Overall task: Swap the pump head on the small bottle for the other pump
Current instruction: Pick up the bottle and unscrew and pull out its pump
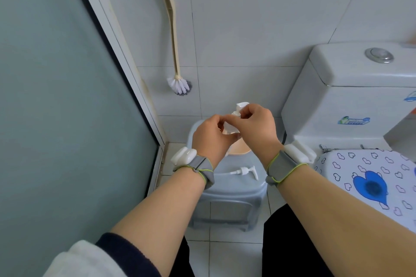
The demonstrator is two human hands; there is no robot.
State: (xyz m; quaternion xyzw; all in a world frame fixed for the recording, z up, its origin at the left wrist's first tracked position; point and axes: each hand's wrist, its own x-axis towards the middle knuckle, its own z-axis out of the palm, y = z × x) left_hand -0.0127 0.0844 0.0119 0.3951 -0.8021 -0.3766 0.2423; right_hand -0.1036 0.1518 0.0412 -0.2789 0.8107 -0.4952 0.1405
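1. Over by the glass door, a toilet brush hangs on the tiled wall, well clear of the work.
2. The left hand is wrapped around the body of the small bottle, holding it in the air above the blue-grey stool.
3. Under the hands a peach-coloured basin sits on the stool's surface; most of it is hidden.
4. Nearer the person, the other pump lies on its side on the same surface, untouched, below and between the two wrists.
5. The right hand pinches the pump head at the bottle's neck, so both hands are closed on the one bottle, close together.
6. I judge this to be a twisting step at the collar; whether it is loosening or tightening I cannot tell.
7. Risks, as I see them: the bottle is small and mostly covered, so it could spin in the left hand instead of the collar turning. If the head comes free suddenly, its tube could drip, or the bottle could tip and spill. A dropped elbow could knock the spare pump off the stool.
8. The toilet stands to the right, out of the way.
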